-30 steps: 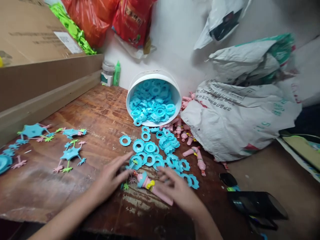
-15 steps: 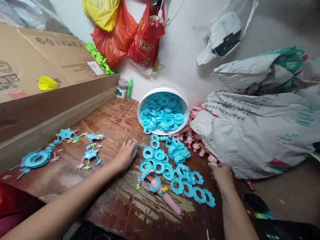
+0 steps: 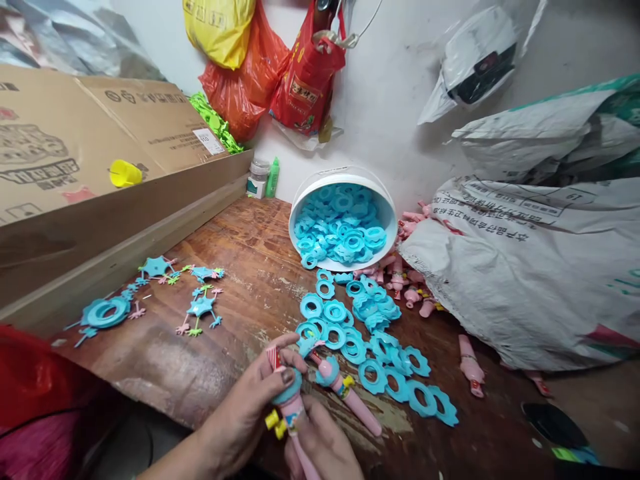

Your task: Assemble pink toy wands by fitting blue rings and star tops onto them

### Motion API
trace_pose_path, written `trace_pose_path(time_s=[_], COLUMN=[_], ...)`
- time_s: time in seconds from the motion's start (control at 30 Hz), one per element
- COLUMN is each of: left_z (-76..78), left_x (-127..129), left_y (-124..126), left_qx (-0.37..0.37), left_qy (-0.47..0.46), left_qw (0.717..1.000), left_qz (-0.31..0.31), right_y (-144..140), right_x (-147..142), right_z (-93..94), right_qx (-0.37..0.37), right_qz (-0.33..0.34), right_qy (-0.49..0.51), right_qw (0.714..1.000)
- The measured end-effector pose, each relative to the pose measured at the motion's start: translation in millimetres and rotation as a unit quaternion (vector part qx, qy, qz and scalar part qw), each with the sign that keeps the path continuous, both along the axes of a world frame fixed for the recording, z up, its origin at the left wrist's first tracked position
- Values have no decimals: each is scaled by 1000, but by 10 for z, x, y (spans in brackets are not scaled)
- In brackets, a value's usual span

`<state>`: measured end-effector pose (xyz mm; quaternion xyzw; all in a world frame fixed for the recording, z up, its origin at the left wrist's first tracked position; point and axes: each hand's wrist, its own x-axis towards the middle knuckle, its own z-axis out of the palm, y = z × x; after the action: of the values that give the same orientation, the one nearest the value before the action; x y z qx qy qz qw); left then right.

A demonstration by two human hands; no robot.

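Note:
Close to the front table edge, my left hand pinches a blue scalloped ring around the upper part of a pink toy wand. The wand has a red-and-white striped tip and yellow knobs on its side. My right hand is wrapped round the wand's lower handle, which partly hides its fingers. Just right of my hands lies another pink wand with a blue ring on it and small coloured pieces by its tip. Loose blue rings are spread behind it.
A white bucket lies on its side, full of blue rings. Pink wands spill from a white sack at right; one single wand lies nearer. Blue star-shaped pieces sit at left beside a cardboard box.
My right hand has come from beside the sack to the front with a pink wand. My left hand has moved back toward me with a blue ring, now around that wand. The view has shifted slightly.

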<state>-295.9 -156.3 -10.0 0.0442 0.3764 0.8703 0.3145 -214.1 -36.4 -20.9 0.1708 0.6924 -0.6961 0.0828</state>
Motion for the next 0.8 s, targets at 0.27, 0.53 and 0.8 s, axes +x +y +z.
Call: trace_pose_path(time_s=[0.27, 0.53, 0.8], left_z=[47, -102, -95], left_x=[-1230, -1969, -934], left_y=[-803, -1209, -523], left_qx=[-621, -694, -400], left_qy=[271, 274, 352], left_qw=[699, 642, 834], left_qz=[229, 178, 145], right_y=[38, 158, 397], right_x=[-127, -153, -36], right_z=[82, 168, 187], right_qx=[-270, -117, 21], right_qz=[4, -58, -60], right_qy=[-129, -98, -51], right_qw=[954, 987, 997])
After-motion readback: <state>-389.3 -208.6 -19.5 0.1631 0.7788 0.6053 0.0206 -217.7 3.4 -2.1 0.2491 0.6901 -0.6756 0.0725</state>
